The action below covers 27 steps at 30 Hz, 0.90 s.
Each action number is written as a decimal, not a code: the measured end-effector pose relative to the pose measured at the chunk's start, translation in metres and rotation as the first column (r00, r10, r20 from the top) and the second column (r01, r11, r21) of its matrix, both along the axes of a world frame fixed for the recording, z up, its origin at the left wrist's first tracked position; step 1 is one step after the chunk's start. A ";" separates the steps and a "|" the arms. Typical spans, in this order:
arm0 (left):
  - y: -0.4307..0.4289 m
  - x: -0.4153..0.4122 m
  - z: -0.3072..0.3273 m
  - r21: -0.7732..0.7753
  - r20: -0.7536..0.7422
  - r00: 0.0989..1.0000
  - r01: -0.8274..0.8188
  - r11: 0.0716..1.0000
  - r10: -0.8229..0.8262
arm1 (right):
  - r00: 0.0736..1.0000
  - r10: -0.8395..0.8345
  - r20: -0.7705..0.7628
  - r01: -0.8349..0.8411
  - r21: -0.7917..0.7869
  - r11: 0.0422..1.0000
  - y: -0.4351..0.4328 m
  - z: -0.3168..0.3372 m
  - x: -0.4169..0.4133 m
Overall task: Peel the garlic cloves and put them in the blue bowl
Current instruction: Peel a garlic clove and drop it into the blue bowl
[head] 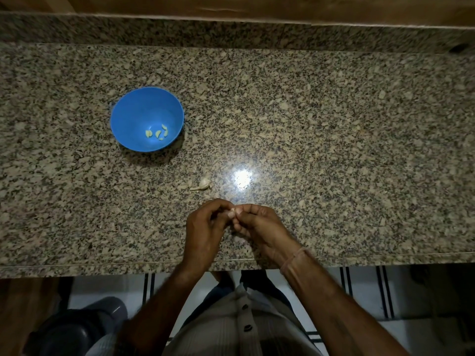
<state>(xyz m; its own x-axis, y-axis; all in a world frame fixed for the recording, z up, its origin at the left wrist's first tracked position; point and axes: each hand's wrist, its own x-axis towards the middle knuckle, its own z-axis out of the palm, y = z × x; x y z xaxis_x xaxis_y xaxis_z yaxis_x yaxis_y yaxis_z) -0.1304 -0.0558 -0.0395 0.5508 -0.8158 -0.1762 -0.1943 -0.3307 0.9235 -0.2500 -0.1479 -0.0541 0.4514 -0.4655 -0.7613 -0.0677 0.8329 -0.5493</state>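
A blue bowl stands on the granite counter at the left, with several peeled pale-green garlic cloves at its bottom. One unpeeled garlic clove lies on the counter just beyond my hands. My left hand and my right hand meet near the counter's front edge, fingertips pinched together on a small garlic clove that is mostly hidden by the fingers.
The speckled granite counter runs the full width, with a raised backsplash and wood behind. A bright light glare shines near the middle. Below the front edge are a tiled floor and a dark round bin at lower left.
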 end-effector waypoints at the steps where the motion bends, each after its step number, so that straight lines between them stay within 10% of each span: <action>1: -0.001 0.000 0.000 0.038 -0.077 0.996 -0.031 0.999 0.034 | 1.000 0.013 -0.008 -0.014 -0.055 0.998 0.001 -0.001 -0.001; 6: -0.009 0.008 0.005 0.244 -0.699 0.678 -0.070 0.967 0.226 | 0.996 0.070 -0.051 -0.084 -0.405 0.910 0.009 -0.004 -0.006; 13: -0.012 0.011 0.003 0.402 -0.858 0.359 0.024 0.915 0.368 | 0.947 0.171 -0.272 -0.315 -0.680 0.662 0.009 0.001 -0.005; 19: -0.008 0.009 -0.007 0.308 -0.790 0.540 -0.060 0.950 0.290 | 0.946 0.094 -0.311 -0.292 -0.689 0.663 0.011 -0.003 0.000; 25: -0.005 0.005 -0.014 0.309 -0.591 0.735 -0.174 0.935 0.333 | 0.880 0.092 -0.466 -0.460 -0.787 0.411 0.009 -0.012 -0.002; 27: -0.005 0.002 -0.014 0.295 -0.478 0.821 -0.186 0.937 0.313 | 0.924 0.133 -0.360 -0.372 -0.758 0.536 0.009 -0.008 -0.003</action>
<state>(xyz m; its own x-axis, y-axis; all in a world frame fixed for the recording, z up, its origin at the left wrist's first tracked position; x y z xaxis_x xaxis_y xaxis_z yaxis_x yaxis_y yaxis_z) -0.1282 -0.0609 -0.0531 0.5088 -0.5651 -0.6494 0.4012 -0.5118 0.7597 -0.2526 -0.1391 -0.0624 0.5200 -0.8243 -0.2238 -0.4232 -0.0211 -0.9058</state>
